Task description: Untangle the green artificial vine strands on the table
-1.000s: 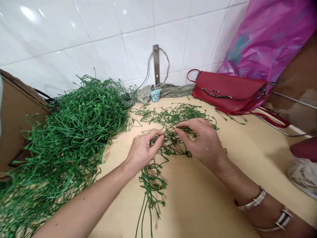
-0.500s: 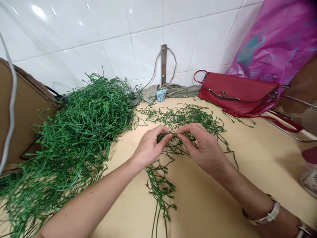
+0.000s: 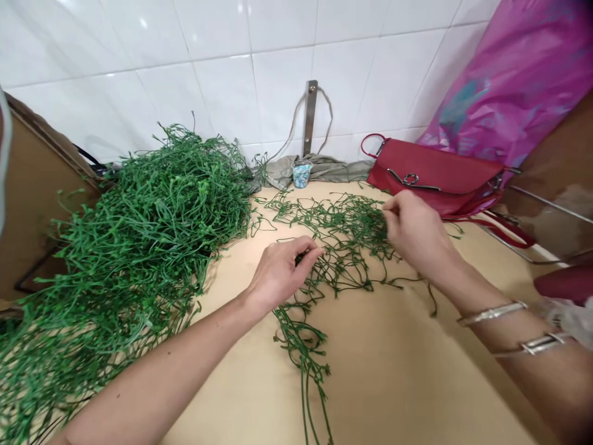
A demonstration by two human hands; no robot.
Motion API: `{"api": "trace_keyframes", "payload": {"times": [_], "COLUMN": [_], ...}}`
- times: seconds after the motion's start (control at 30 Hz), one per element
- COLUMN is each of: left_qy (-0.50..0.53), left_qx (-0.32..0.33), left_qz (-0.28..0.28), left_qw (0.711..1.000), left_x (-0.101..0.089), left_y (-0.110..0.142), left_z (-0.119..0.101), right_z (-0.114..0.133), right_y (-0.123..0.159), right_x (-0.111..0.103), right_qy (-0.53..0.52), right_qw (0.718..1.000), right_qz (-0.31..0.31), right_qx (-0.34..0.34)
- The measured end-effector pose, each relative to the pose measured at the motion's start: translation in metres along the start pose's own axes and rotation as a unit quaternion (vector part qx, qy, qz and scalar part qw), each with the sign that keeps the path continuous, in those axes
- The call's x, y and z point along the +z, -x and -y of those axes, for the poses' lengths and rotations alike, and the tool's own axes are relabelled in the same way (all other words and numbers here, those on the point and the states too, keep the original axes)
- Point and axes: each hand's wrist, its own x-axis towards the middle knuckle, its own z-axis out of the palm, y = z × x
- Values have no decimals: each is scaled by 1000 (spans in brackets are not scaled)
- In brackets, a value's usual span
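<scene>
My left hand (image 3: 280, 272) is closed in a pinch on a bundle of green plastic vine stems (image 3: 301, 346) that trails toward me over the beige table (image 3: 398, 371). My right hand (image 3: 414, 232) is farther back and to the right, its fingers pinched on strands in the loose tangle of green vines (image 3: 338, 228) spread across the table's middle. Two metal bangles sit on my right wrist.
A big heap of green vines (image 3: 134, 228) covers the left side, against a brown cardboard box (image 3: 32, 191). At the back stand a small cup of pale bits (image 3: 301, 174), grey cloth, a red handbag (image 3: 435, 176) and a pink plastic bag (image 3: 519, 80) by the white tiled wall.
My right hand has left the left hand and moved back and to the right into the loose tangle. The left hand keeps its pinch on the stems in about the same place.
</scene>
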Motion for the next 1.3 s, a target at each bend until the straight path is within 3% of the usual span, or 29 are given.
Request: {"api": "trace_keyframes", "payload": {"times": [0.1,0.23,0.37,0.47,0.73,0.9,0.97,1.07,1.17,1.3], "left_qy": [60,130,144,138,121,133,154,192,211,191], "left_qx": [-27,-62,-65,-50,-49,-22,-40,-83,-99,-69], "left_qz": [-44,-40,-35,-31,0,13,16,18,19,10], "left_qw": [997,989,987,989,991,991,987,978,972,979], "left_x": [0,3,7,8,17,15,15,16,19,24], "left_y": [-2,-7,-9,-9,-13,-6,-4,-4,-6,-5], "left_z": [6,15,19,19,14,6,6,8,12,18], "right_z": [-11,28,64,66,51,26,21,29,48,62], "right_y": [-8,-1,13,23,27,18,16,17,21,25], "right_x": [1,7,16,23,33,26,23,21,19,17], "right_qy": [-28,-115,-267,-302,-240,-178,-161,-142,-202,-298], "right_qw": [998,993,949,929,959,976,983,990,978,938], "right_qz": [-34,-25,167,211,149,52,9,-17,37,173], "right_qx": [48,-13,1,35,32,111,91,8,-17,33]}}
